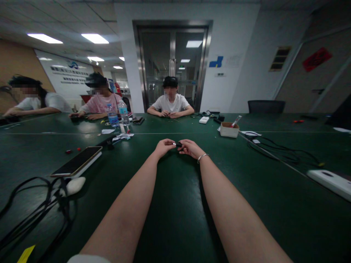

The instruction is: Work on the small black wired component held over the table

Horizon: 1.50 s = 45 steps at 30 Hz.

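Black cables (41, 208) lie in one tangle on the green table (170, 204), at the left of the fingers (168, 141) and nearer to the camera; one yellow strip (26, 254) is below them; one person (59, 102) sits at the far left, beyond the fingers, and a second person (105, 100), in pink, sits to the right of this one. One white rounded object (76, 185) is beside the cables; one phone (78, 160) lies face up on a white thing, left of the fingers; two small red pieces (68, 151) are just beyond it; two plastic bottles (112, 117) stand upright, farther away than the fingers and to their left, with some white papers (123, 136) before them.

The left hand (163, 148) has its fingertips narrow, pinching the shiny end of one small black object (178, 145); this object is between the two hands; the right hand (191, 148) holds its dark end, with thumb and finger also close together; one bracelet (203, 157) is on the right wrist. Straight beyond the fingers sits a third person (171, 104), in white.

To the right of the fingers and farther, there is one white device (204, 119); then one open box (229, 133), with one pen-like item (236, 121) leaning in it; then dark cords (285, 149), whose number I cannot tell; one chair (265, 106) is behind the table; one long white object (331, 180) lies at the far right, nearer than the fingers.
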### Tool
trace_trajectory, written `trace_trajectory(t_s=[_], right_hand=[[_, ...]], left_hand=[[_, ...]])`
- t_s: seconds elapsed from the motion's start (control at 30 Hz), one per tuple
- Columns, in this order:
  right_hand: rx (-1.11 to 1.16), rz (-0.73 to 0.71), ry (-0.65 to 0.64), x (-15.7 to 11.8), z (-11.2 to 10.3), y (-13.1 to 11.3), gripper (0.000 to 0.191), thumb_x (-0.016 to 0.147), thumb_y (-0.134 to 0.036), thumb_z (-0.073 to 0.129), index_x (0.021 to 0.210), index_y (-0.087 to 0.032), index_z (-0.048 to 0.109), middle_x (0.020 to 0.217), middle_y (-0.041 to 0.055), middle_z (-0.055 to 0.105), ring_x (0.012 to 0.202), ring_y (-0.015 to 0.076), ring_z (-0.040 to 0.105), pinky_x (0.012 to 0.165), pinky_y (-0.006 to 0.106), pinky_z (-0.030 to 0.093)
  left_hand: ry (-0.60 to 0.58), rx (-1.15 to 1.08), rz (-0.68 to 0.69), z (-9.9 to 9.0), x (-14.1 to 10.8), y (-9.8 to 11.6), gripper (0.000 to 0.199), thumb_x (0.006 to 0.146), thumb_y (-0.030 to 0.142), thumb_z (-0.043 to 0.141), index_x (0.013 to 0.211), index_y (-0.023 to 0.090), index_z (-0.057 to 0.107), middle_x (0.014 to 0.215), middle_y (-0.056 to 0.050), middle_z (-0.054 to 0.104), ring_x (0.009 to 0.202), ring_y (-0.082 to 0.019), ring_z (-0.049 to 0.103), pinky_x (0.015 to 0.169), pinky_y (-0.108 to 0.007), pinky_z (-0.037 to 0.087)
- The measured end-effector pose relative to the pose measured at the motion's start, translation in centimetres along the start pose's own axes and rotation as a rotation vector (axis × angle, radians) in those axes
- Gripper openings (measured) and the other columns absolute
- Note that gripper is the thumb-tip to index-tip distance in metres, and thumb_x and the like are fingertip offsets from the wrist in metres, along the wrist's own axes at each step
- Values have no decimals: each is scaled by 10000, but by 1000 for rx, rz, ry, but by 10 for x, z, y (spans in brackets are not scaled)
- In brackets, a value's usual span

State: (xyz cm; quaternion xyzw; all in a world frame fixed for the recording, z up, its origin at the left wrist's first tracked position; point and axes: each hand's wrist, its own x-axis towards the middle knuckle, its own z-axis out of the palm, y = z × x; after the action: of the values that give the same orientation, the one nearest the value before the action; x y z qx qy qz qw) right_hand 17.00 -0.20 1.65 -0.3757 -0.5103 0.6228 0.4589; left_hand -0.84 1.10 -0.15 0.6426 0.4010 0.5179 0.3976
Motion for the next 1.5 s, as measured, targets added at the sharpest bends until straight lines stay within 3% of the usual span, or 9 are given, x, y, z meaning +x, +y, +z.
trace_trajectory(t_s=[0.3, 0.4, 0.53, 0.67, 0.83, 1.0, 1.13, 1.3, 1.5], right_hand=[[-23, -16, -19, 4, -3, 4, 201, 912, -253, 511, 745, -146, 478, 466, -25, 556, 347, 39, 446, 580, 276, 582], [-2, -25, -36, 1, -3, 2, 64, 851, -155, 571, 871, -159, 510, 548, -58, 555, 360, 26, 461, 602, 297, 590], [14, -51, -13, -2, -1, -2, 334, 776, -77, 591, 1058, -227, 491, 682, -78, 564, 391, 17, 488, 616, 328, 599], [-33, -1, 0, -1, 0, -2, 134, 869, -233, 535, 980, -159, 518, 579, -40, 564, 361, 30, 440, 558, 306, 589], [-9, -31, -57, -2, -1, -3, 266, 807, -81, 577, 1038, -202, 521, 684, -49, 595, 362, 8, 443, 558, 294, 592], [-70, 17, -51, -3, 1, -4, 103, 877, -195, 525, 968, -145, 527, 627, -21, 578, 367, 11, 422, 542, 266, 586], [-67, -34, -69, -2, 0, -4, 314, 800, -82, 570, 1072, -222, 503, 724, -56, 559, 399, 3, 466, 581, 282, 597], [-52, 21, -22, 0, 0, -2, 106, 870, -194, 526, 968, -152, 527, 646, -23, 564, 381, 20, 453, 565, 300, 593], [-7, -45, 9, 0, 0, -2, 320, 767, -91, 631, 1025, -217, 491, 649, -75, 554, 391, 20, 477, 598, 335, 600]], left_hand=[[-50, -29, 10, -2, -5, 9, 298, 555, 251, 778, 796, 135, 646, 823, -66, 685, 791, -168, 627, 845, -362, 448], [-26, -25, -13, -2, -5, 9, 297, 560, 249, 777, 800, 129, 650, 815, -69, 684, 775, -167, 624, 837, -364, 451], [-2, -21, -26, -1, -4, 9, 299, 567, 262, 775, 802, 127, 651, 804, -69, 684, 765, -168, 620, 826, -363, 453], [-19, -32, -15, -2, -2, 7, 317, 557, 277, 783, 803, 125, 654, 811, -73, 687, 781, -173, 621, 831, -364, 451], [8, -25, -25, -2, -1, 5, 309, 560, 296, 782, 789, 130, 659, 788, -66, 687, 770, -179, 625, 828, -363, 452], [5, -25, -18, -1, -1, 5, 289, 555, 273, 784, 774, 132, 660, 787, -71, 691, 763, -182, 627, 827, -367, 453], [21, -30, -26, -1, -2, 6, 266, 568, 262, 775, 769, 134, 659, 785, -70, 693, 766, -180, 631, 826, -362, 455], [2, -36, -17, -1, -1, 6, 287, 546, 253, 788, 767, 130, 653, 783, -68, 693, 761, -180, 631, 822, -367, 456], [35, -27, -22, -1, -1, 6, 270, 560, 239, 781, 771, 128, 653, 781, -71, 687, 752, -180, 626, 816, -368, 455]])
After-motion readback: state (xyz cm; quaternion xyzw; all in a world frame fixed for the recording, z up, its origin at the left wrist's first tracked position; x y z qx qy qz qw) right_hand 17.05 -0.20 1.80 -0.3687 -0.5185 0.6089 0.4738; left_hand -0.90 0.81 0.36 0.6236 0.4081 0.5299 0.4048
